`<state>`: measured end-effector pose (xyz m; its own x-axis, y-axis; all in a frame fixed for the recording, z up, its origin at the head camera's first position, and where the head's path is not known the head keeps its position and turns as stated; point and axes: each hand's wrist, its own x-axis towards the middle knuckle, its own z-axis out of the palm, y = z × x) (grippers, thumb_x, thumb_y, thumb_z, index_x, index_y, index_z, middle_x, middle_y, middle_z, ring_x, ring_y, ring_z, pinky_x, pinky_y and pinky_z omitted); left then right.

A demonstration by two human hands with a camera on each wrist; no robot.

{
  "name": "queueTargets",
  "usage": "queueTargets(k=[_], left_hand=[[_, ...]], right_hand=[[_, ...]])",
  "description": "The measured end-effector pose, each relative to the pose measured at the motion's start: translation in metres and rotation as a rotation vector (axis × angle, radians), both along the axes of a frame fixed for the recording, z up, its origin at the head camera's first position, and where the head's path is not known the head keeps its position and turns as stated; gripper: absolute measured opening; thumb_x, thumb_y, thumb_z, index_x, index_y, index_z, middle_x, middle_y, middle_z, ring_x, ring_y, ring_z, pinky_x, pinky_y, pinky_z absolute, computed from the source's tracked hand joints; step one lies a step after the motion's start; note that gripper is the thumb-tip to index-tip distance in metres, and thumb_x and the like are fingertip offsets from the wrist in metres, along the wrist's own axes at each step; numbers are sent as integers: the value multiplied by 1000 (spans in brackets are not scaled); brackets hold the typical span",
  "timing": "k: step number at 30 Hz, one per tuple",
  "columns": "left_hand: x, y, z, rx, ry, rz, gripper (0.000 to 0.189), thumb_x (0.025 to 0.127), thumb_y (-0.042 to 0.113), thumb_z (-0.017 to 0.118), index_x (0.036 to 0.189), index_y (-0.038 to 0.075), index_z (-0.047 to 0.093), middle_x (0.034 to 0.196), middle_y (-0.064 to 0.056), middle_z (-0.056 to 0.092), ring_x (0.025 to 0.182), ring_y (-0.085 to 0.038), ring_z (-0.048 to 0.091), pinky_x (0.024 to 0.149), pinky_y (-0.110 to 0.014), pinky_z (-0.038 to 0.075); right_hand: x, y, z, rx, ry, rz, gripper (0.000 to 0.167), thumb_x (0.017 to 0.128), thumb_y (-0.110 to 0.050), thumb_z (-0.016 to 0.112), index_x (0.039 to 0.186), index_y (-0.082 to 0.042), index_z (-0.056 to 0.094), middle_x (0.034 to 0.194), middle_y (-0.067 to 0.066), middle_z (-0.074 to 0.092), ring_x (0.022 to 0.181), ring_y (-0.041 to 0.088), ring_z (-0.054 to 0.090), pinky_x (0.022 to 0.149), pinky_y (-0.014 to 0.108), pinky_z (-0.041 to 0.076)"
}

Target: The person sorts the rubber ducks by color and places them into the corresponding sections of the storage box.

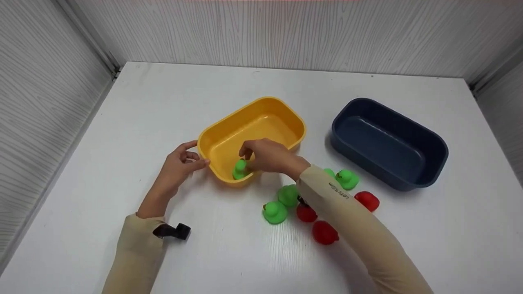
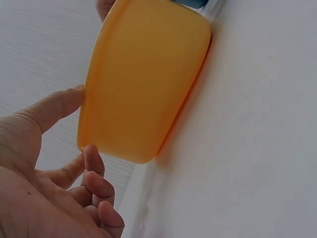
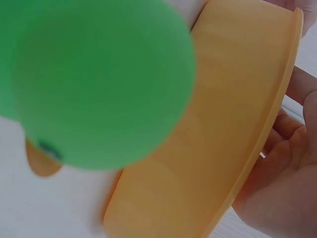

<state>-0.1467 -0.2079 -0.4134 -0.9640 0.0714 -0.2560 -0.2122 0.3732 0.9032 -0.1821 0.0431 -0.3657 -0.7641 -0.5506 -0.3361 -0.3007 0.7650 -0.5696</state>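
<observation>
My left hand (image 1: pixel 176 168) grips the left end of a yellow bin (image 1: pixel 218 124), thumb on the near rim and index finger farther up the rim. In the left wrist view, the left hand (image 2: pixel 39 173) has its other fingers curled just outside the bin's wall (image 2: pixel 143 79). My right hand (image 1: pixel 265 155) reaches over the near rim and holds a green rubber duck (image 1: pixel 240 170) low in the bin's near corner; the hand hides part of it. In the right wrist view, the right hand (image 3: pixel 287 183) shows beyond the rim, its fingertips hidden.
A dark blue bin (image 1: pixel 388 143) stands at the right. Several green ducks (image 1: pixel 274 212) and red toys (image 1: pixel 325 232) lie on the white table (image 1: pixel 212 249) below and beside the right forearm, which covers some. One green duck (image 3: pixel 104 84) fills much of the right wrist view.
</observation>
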Motion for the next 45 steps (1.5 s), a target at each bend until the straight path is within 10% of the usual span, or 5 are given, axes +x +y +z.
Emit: queueTargets(k=[21, 45], left_hand=[[-2, 2, -2, 31, -3, -18, 72, 86, 30, 73, 146, 13, 37, 98, 2, 55, 78, -12, 50, 62, -21, 42], [8, -15, -1, 0, -15, 11, 72, 88, 32, 71, 148, 15, 34, 95, 5, 57, 83, -14, 53, 65, -21, 40]], right_hand=[[14, 52, 43, -201, 99, -44, 41, 88, -31, 70, 123, -11, 59, 112, 9, 65, 91, 24, 60, 82, 33, 51], [48, 103, 17, -184, -67, 21, 55, 86, -25, 73, 135, -15, 51, 126, 10, 57, 116, 29, 55, 95, 45, 49]])
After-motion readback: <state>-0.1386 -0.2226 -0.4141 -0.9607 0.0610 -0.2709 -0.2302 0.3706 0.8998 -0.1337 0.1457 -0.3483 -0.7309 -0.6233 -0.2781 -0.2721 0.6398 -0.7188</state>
